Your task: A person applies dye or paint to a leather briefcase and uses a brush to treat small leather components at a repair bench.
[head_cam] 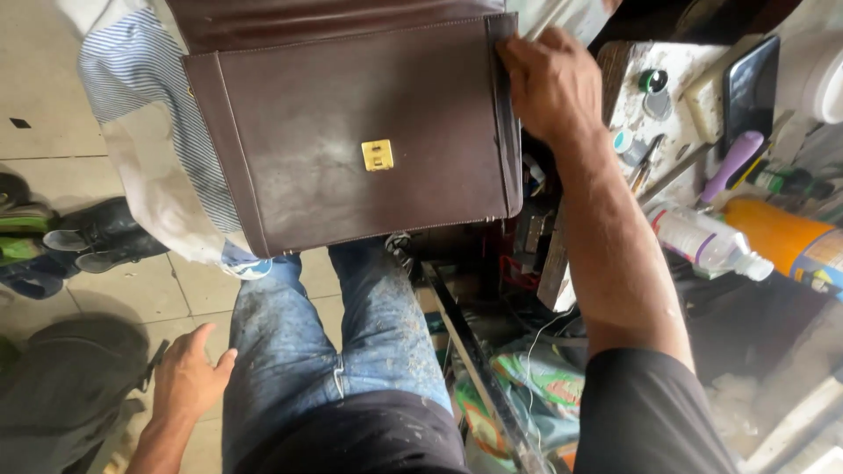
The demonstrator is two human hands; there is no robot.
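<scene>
A dark brown leather briefcase [351,132] with a small brass clasp [378,155] rests on my knees, over a striped white and blue cloth [140,96]. My right hand [546,81] grips the briefcase's right edge near its top corner. My left hand [189,377] hangs low beside my left thigh, fingers loosely apart, holding nothing, close to a dark bag [70,386] on the floor. I wear dusty blue jeans [334,333].
A cluttered workbench [667,88] stands at the right with a phone [751,88], a purple-handled tool [733,162], a clear plastic bottle [707,241], an orange can [781,233] and small tins. Black shoes [101,233] lie on the tiled floor at left. A dark metal frame [474,351] crosses below.
</scene>
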